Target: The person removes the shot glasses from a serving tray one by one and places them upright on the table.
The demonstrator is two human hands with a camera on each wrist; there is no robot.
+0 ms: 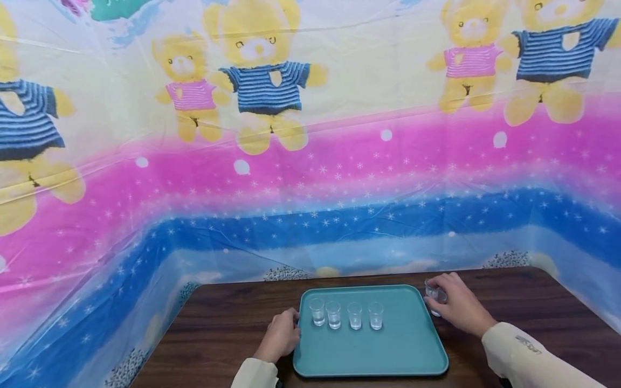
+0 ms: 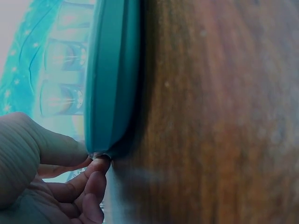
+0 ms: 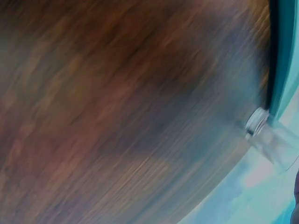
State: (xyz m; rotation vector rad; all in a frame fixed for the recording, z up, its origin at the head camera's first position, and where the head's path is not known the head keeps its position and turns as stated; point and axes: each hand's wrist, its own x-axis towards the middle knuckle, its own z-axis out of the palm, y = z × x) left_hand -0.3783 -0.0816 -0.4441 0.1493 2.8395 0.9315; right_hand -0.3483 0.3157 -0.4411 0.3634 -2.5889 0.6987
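A teal tray lies on the wooden table, with several small clear shot glasses upright in a row on its far half. My left hand is at the tray's left edge. In the left wrist view, its thumb and index finger pinch the tray's rim. Off the tray's far right corner, my right hand holds another shot glass between thumb and fingers. The right wrist view shows the base of that glass beside the tray's side, with the hand mostly out of frame.
The dark wooden table extends around the tray on both sides. Behind it and to the sides hangs a sheet printed with teddy bears and snowflakes, close to the table's edges.
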